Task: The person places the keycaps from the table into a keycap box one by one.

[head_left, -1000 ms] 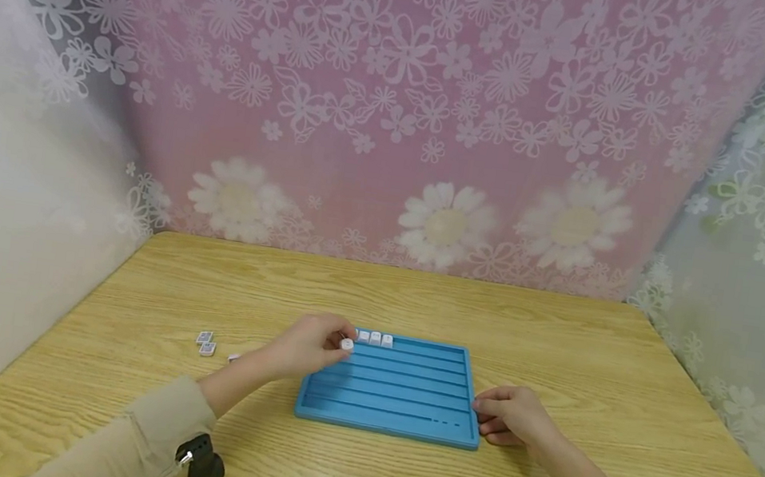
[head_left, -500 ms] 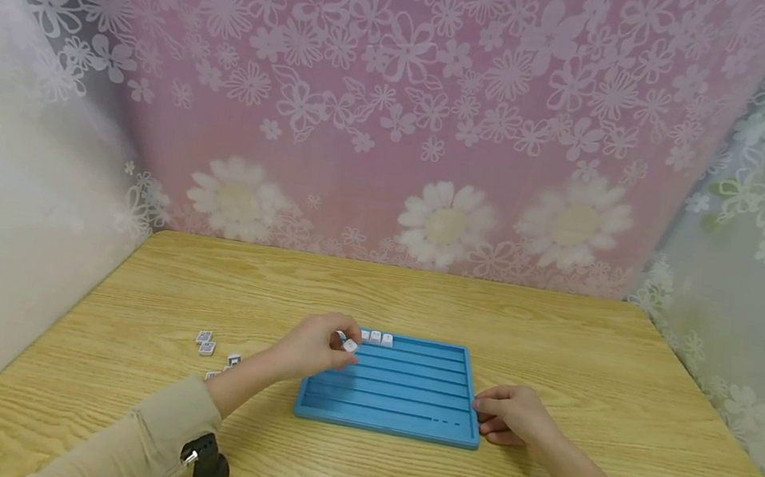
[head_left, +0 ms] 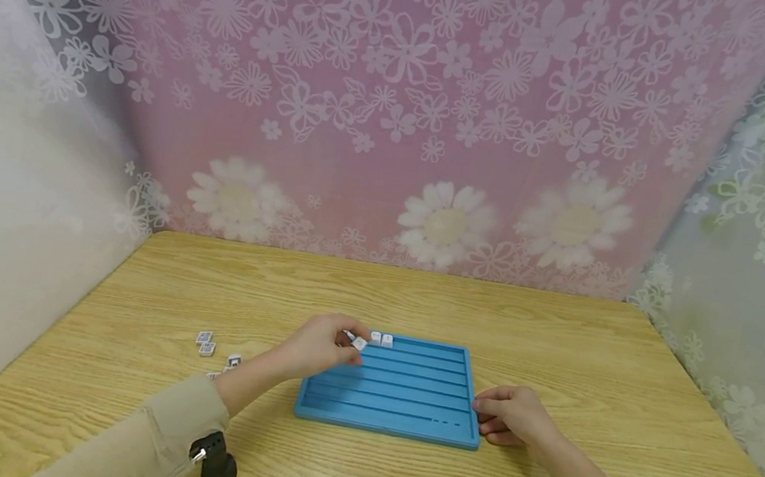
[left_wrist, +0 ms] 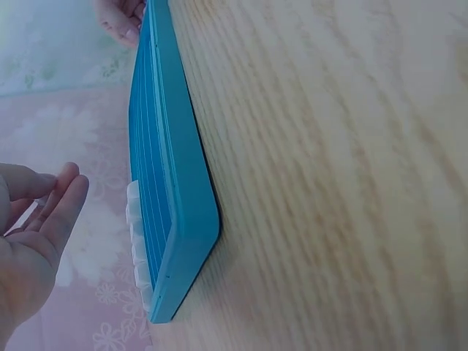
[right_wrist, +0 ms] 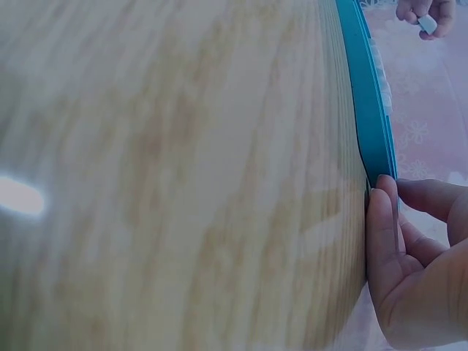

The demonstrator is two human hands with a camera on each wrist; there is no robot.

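Observation:
My left hand (head_left: 319,349) pinches a white keycap (head_left: 360,343) between thumb and fingertips, above the upper left part of the blue ridged tray (head_left: 386,432). In the right wrist view the same keycap (right_wrist: 427,25) shows bright in those fingers. Along the tray's far ledge stands a row of white keycaps (head_left: 381,339), partly hidden by the left hand; the left wrist view shows several keycaps (left_wrist: 139,252) in that row. My right hand (head_left: 517,417) holds the tray's right edge, thumb on the rim (right_wrist: 393,164) and fingers against the outer side.
Left of the tray, several loose keycaps (head_left: 207,348) lie on the wooden table (head_left: 558,334), some partly covered by the left forearm. Flowered cloth (head_left: 399,112) hangs behind the table and at both sides.
My left hand has shifted slightly right along the tray's far ledge with the keycap in its fingers. More loose keycaps show beside the forearm. The right hand and tray have stayed put.

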